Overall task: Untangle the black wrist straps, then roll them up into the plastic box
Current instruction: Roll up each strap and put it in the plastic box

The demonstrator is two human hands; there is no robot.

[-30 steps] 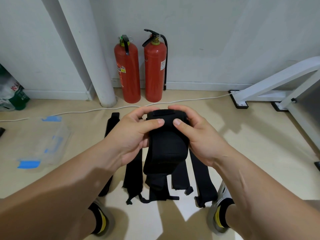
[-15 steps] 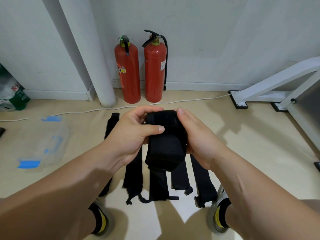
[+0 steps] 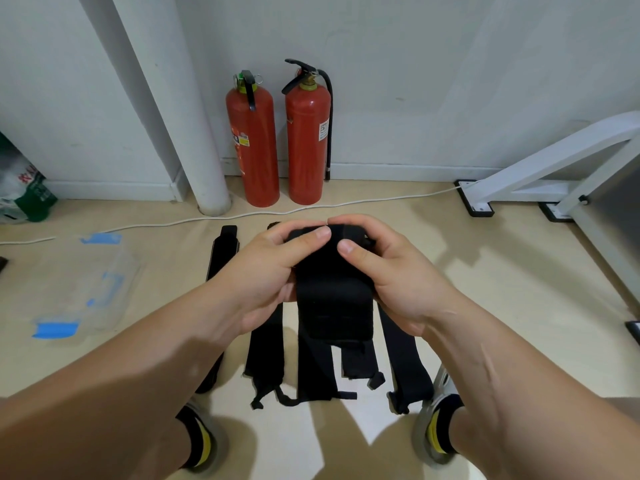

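Both the left hand (image 3: 263, 271) and right hand (image 3: 391, 271) grip a partly rolled black strap (image 3: 332, 299) above the floor straps (image 3: 263, 348), its loose tail hanging toward the person, the plastic box (image 3: 86, 285) well left.

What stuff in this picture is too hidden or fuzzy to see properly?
- Head view: the top end of the rolled strap, covered by the left hand and right hand, so how far it is rolled is unclear.
- The upper parts of the straps on the floor, behind both hands.
- The green and white bag, cut off by the left edge.
- The labels on the fire extinguishers, too small to read.
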